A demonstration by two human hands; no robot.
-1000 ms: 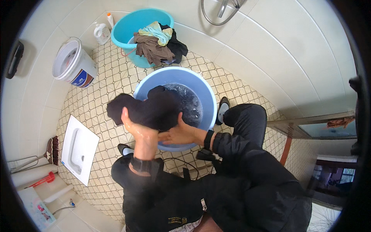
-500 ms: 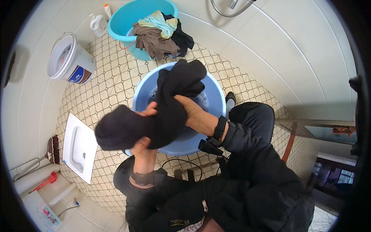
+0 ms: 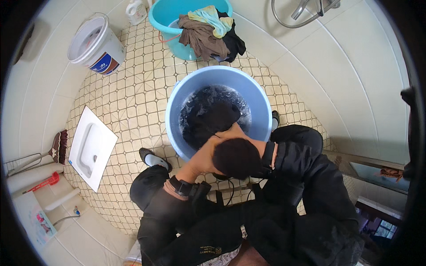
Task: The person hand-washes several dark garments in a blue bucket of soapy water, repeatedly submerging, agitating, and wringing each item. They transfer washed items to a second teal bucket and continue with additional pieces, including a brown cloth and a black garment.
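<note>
A black cloth garment is bunched up between my hands, its near end bulging toward me over the basin's near rim. Its far end hangs down into dark, sudsy water. My left hand wraps around it from the left, and my right hand grips it from the right and far side. Both hands are closed and almost touching. Beneath them stands a round light-blue basin holding the water. The exact kind of garment cannot be made out.
A turquoise tub beyond the basin has a brown garment and other clothes over its rim. A white bucket stands far left, with a white bottle near it. A squat toilet lies left; a brush leans beside it.
The black garment has been drawn in toward me from a spread-out hold and bunched together. Its far end is lowered into the water. My hands have come together, and the view has shifted.
</note>
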